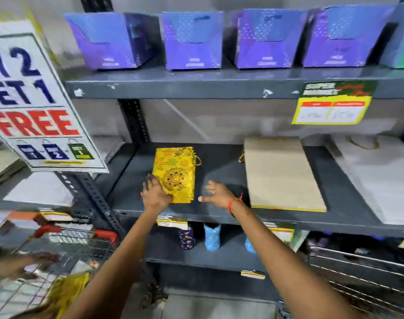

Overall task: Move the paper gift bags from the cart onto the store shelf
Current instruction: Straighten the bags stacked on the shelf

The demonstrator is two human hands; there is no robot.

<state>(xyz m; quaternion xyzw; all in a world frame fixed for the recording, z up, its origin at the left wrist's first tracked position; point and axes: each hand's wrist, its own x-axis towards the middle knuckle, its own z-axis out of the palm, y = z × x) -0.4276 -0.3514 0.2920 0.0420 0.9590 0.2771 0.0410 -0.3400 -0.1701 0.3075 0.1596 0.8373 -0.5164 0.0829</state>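
Observation:
A stack of yellow patterned paper gift bags [176, 172] lies flat on the dark grey middle shelf [219, 171]. My left hand [155, 194] rests on the stack's near left corner, fingers spread over its edge. My right hand [217, 194] hovers just right of the stack, fingers apart, holding nothing, a red thread on its wrist. At the lower left stands the wire cart [65, 247] with red handles. More yellow bags [67, 291] show at its near side, blurred. Another person's hand [28, 261] reaches over the cart.
A flat beige bag [281, 173] and a pale grey one [378, 173] lie further right on the same shelf. Purple gift bags [191, 40] stand on the shelf above. A promo sign [35, 100] hangs at left. Small blue bags [212, 237] stand on the shelf below.

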